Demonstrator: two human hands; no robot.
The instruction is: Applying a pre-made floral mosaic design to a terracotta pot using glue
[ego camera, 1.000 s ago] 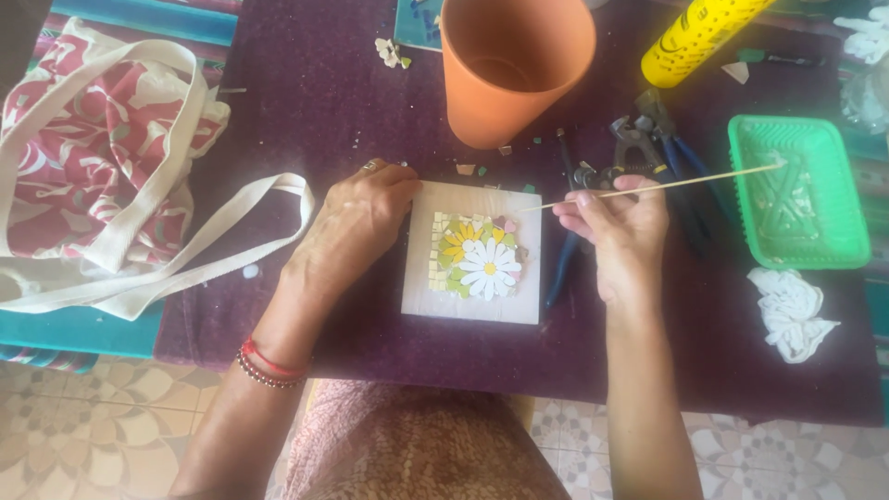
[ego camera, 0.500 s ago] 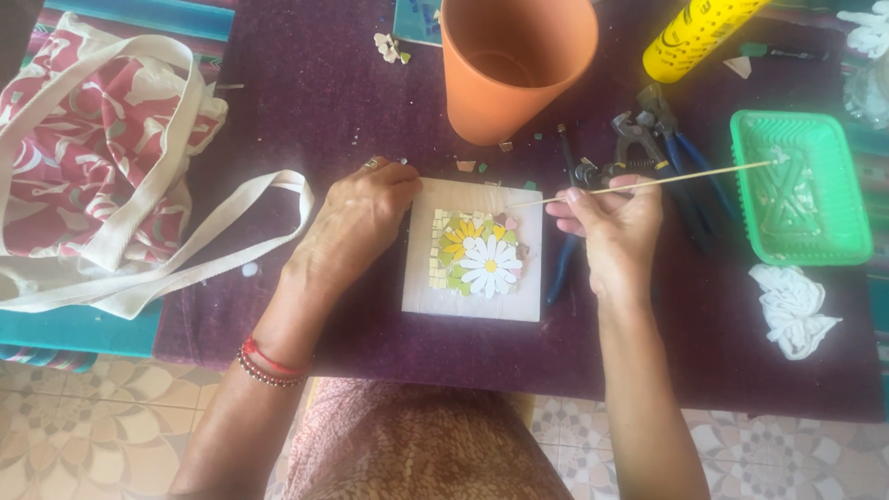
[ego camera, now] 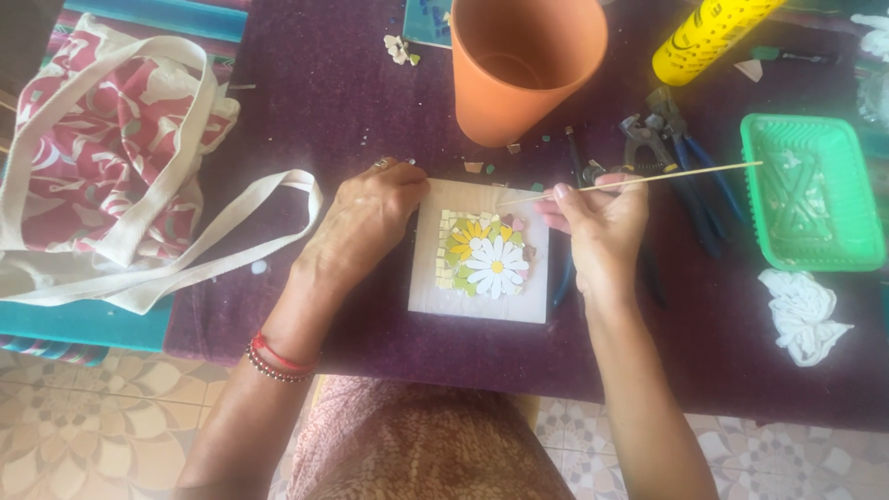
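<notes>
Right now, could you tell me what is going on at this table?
A person steadies a square tile bearing a daisy mosaic with the left hand. The right hand holds a thin wooden stick over it. A terracotta pot, pliers and a green tray lie on the purple cloth.

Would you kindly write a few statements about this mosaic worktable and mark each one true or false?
1. The right hand holds a thin wooden stick. True.
2. The left hand rests on the square white tile with a daisy mosaic. True.
3. The terracotta flowerpot lies on its side. False: it stands upright.
4. The green plastic basket sits left of the tile. False: it sits to the right.
5. A red-and-white cloth tote bag lies at the left. True.
</notes>
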